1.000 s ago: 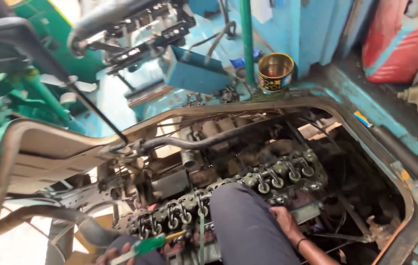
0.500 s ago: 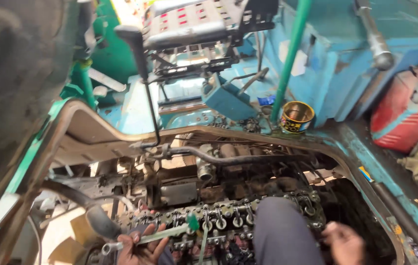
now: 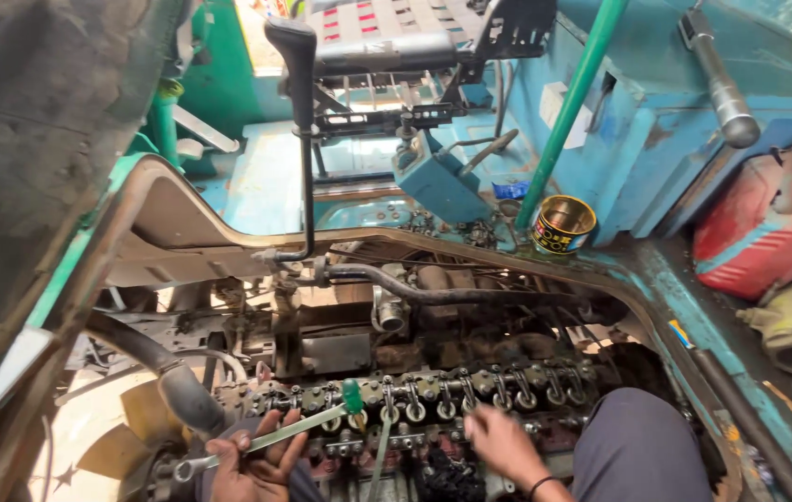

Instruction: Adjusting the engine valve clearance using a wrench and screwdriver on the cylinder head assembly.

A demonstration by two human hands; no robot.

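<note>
At the bottom of the frame, left of centre, we see the left hand (image 3: 252,469) with its fingers curled tight around a green-handled screwdriver (image 3: 307,426) and a metal wrench (image 3: 193,465), the two held together in one grip. The screwdriver slants up to the right, its green tip reaching the row of valve springs (image 3: 433,395) that runs across the lower middle of the open engine (image 3: 368,344). The right hand (image 3: 503,444) sits just right of centre at the bottom, resting on the engine top beside the springs; it is blurred, so we cannot tell whether its fingers are apart or closed on anything. A dark trouser knee (image 3: 642,446) fills the lower right. Above the engine, a black hose (image 3: 433,293) crosses the middle. Further up, right of centre, an open tin can (image 3: 563,223) stands on the blue floor by a green pole (image 3: 571,107), and a red jerry can (image 3: 768,223) lies at the right edge.
</note>
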